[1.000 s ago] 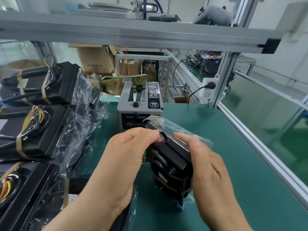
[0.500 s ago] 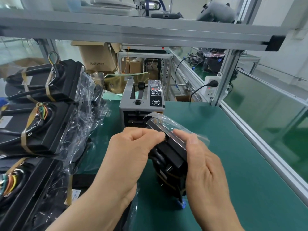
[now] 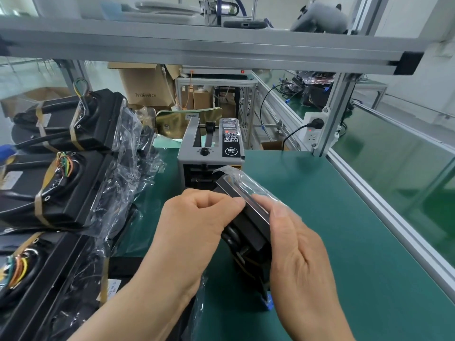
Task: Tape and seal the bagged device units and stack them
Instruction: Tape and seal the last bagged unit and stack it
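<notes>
Fingers [image 3: 221,203] of the left hand [image 3: 194,232] curl in and pinch the upper edge of the bagged device unit [image 3: 248,225] at centre frame. The right hand [image 3: 298,254] grips its other side, thumb laid along the clear bag [image 3: 253,185]. The unit is a black block, tilted, with its lower end and a blue connector [image 3: 268,301] down by the green worktop [image 3: 357,242]. Just behind it stands a grey tape dispenser [image 3: 211,153]. Taped, bagged units [image 3: 61,173] lie stacked at the left of the frame.

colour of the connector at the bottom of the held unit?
Blue: the connector hangs below the bagged unit, seen in the head view.
</notes>
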The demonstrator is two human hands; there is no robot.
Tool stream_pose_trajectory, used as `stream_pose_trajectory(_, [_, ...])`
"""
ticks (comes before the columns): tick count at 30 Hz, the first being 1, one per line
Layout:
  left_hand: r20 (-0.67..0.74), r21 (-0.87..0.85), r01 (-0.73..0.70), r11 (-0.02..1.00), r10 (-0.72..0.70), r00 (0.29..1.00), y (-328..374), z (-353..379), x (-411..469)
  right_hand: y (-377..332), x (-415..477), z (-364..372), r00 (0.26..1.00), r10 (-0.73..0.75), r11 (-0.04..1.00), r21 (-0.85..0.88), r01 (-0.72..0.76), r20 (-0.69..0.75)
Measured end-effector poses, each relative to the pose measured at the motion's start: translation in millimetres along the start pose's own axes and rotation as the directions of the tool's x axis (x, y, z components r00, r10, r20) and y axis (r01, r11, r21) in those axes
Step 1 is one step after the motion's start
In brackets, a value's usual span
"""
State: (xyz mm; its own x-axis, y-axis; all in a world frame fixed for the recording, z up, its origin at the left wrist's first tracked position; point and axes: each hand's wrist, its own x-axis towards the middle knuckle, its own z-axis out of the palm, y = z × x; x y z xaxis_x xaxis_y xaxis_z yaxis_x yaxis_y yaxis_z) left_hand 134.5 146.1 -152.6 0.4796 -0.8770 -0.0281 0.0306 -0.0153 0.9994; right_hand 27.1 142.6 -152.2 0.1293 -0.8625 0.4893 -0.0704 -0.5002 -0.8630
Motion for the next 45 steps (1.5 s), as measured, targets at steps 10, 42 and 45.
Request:
stream_pose_trajectory(10, [-0.028, 0.076, -0.006, 0.997, 0.008, 1.000, 3.3, -2.8, -2.7, 29.4, -10.2, -14.3, 0.992, 0.076, 0.993, 0.079, -0.084, 0.100])
stream_pose_trajectory(42, [0.186, 0.834, -0.525, 0.170, 0.810, 0.557, -11.4, -8.7, -15.7, 24.2, -5.0, -18.6, 0.983, 0.163, 0.979, 0.107, -0.171, 0.080])
stream_pose_trajectory(45, [0.191, 0.844, -0.515, 0.152, 0.812, 0.552, -7.8, -8.4, -18.1, 23.5, -4.6, -18.3, 0.984, 0.158, 0.979, 0.114, -0.167, 0.084])
